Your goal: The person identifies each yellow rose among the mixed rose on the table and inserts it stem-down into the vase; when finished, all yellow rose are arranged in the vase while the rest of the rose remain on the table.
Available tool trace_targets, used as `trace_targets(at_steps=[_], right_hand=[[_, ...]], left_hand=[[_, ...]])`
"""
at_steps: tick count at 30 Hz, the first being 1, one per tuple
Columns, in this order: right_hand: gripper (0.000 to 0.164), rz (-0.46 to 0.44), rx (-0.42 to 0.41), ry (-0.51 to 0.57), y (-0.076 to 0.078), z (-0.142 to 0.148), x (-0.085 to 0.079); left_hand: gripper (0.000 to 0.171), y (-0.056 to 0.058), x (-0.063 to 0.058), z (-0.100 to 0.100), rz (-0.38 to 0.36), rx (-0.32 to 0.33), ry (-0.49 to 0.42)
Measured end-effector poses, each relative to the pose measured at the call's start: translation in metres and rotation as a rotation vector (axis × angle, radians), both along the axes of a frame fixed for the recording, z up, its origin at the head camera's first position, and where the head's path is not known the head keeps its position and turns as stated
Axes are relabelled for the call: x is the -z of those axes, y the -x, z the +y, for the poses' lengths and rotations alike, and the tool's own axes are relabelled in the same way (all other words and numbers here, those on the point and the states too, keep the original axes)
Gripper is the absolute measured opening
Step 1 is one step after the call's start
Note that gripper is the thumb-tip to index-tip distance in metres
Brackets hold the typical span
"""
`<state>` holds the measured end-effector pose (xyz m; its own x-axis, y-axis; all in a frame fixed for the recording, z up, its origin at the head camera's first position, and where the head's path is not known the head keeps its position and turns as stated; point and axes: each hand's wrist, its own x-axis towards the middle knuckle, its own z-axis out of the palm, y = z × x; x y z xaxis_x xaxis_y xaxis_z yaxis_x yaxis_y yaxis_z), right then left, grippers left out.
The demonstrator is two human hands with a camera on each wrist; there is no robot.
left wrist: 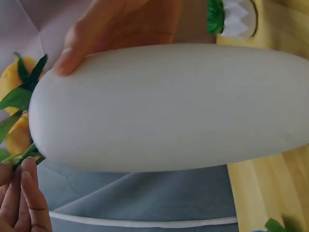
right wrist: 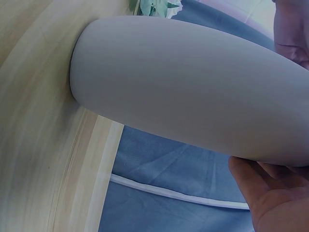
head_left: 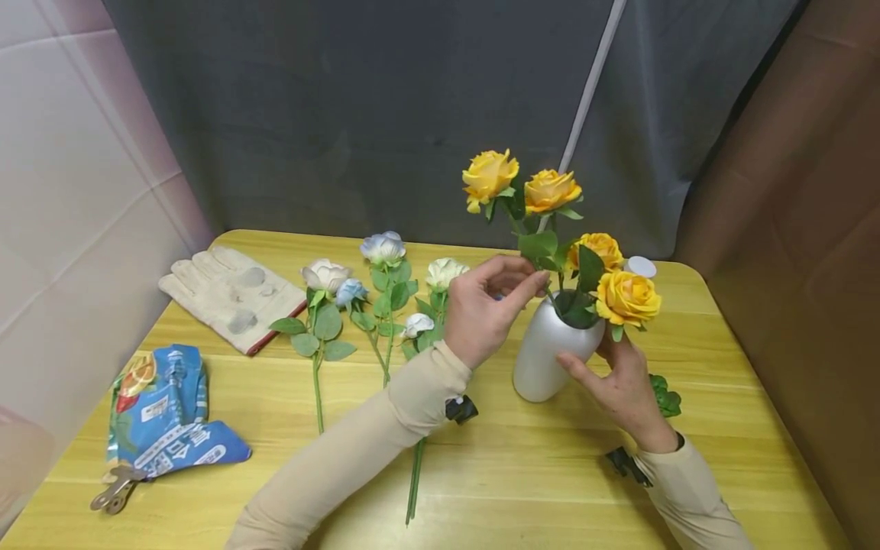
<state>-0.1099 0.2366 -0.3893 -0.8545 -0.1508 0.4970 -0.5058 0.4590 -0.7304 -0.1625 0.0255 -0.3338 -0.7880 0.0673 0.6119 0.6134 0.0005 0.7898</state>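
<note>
A white vase stands on the table, slightly tilted in the head view, with yellow artificial roses in its mouth. My left hand pinches a green stem with leaves just above the rim, between thumb and fingers; the left wrist view shows these fingertips on the stem. Two more yellow roses rise higher, above that hand. My right hand grips the vase near its neck, thumb in front and the other fingers partly hidden behind. In the right wrist view, the vase fills the middle.
White and blue artificial flowers lie left of the vase. Farther left are a pale work glove, a blue packet and metal shears or a clip. A small green plant in a white pot stands beyond my right hand.
</note>
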Motion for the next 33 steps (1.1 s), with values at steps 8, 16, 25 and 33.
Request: trace_targets(at_steps=[8, 16, 25, 33], right_hand=[[0.087, 0.003, -0.012, 0.004, 0.001, -0.001, 0.001], [0.086, 0.011, -0.021, 0.006, 0.002, -0.002, 0.001], [0.088, 0.014, -0.026, 0.010, 0.004, -0.003, 0.001], [0.083, -0.020, -0.011, -0.043, 0.001, 0.003, 0.002]], left_hand=[[0.014, -0.002, 0.010, 0.004, 0.061, -0.052, 0.182], [0.016, -0.005, 0.016, 0.003, -0.037, -0.043, 0.183], [0.013, -0.007, 0.020, 0.000, -0.082, -0.023, 0.142], [0.008, -0.016, 0.029, -0.031, 0.016, -0.057, 0.212]])
